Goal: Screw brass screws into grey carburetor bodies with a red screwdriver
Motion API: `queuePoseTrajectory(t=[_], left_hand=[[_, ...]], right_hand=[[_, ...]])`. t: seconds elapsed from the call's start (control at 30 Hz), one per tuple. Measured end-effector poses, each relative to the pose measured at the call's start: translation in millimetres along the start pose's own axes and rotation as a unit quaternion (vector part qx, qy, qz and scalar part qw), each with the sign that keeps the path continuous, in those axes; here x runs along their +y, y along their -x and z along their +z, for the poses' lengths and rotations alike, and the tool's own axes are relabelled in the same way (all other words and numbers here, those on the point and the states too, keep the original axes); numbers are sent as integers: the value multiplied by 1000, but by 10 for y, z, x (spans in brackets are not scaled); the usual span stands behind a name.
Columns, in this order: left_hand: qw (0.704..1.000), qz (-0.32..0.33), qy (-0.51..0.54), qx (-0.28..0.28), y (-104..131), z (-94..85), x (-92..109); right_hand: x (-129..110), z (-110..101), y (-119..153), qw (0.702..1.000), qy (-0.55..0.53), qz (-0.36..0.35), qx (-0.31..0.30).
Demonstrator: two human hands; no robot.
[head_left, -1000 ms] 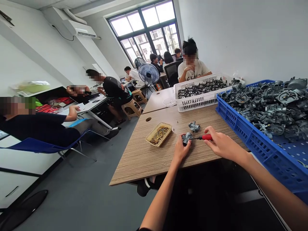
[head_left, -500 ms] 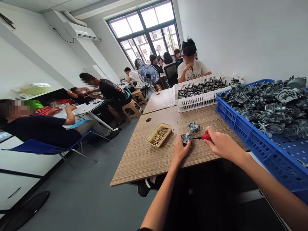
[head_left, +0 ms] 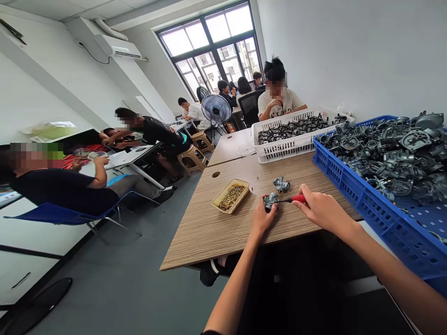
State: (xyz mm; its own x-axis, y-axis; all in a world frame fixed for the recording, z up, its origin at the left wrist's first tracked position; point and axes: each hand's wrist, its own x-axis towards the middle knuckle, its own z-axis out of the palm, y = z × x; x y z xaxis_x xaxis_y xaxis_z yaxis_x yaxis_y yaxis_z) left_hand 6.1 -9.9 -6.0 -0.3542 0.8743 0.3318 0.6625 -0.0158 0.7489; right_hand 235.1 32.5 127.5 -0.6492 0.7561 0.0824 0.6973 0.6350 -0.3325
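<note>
My left hand (head_left: 264, 216) is closed around a grey metal carburetor (head_left: 271, 199), holding it down at the table near its front edge. In my right hand (head_left: 319, 207) is a screwdriver with a red handle (head_left: 299, 198). Its dark shaft points left and the tip meets the carburetor's right side; the exact contact spot is too small to make out. A second carburetor (head_left: 281, 184) lies on the table just beyond. To the left stands a cream tray (head_left: 240, 203) of small brass-coloured parts (head_left: 230, 197).
A blue crate (head_left: 344, 179) heaped with carburetors stands on the right. Behind the table's middle is a white basket (head_left: 289, 151) of similar dark parts, with a co-worker (head_left: 279, 100) seated behind it. Two tiny pieces lie near the tray. Other people sit at left.
My hands, the carburetor and the screwdriver stay almost in place. At left, a seated person's hands now hold a pale object, and the person beyond has shifted arms.
</note>
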Motion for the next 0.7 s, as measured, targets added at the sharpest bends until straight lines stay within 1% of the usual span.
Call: queuePoseTrajectory(t=[0.1,0.23,0.3,0.43,0.5,0.63,0.7], left_hand=[[1000,-1,-3,0,-2,2,-1],[1000,0,-2,6,-5,3,1],[1000,1,0,6,-7,1,1],[1000,0,3,0,-8,-5,-2],[1000,-1,3,-1,-9,-7,0],[1000,-6,5,0,-9,-6,8],[1000,-7,6,1,-10,-6,12]], right_hand=[[15,1,-6,1000,-4,4,1],[38,5,17,995,-88,-47,7],[27,6,22,995,-83,-47,4],[7,19,5,1000,-3,2,1],[18,30,0,1000,-16,-3,5],[41,35,16,995,-91,-49,15],[33,30,20,996,-83,-44,10]])
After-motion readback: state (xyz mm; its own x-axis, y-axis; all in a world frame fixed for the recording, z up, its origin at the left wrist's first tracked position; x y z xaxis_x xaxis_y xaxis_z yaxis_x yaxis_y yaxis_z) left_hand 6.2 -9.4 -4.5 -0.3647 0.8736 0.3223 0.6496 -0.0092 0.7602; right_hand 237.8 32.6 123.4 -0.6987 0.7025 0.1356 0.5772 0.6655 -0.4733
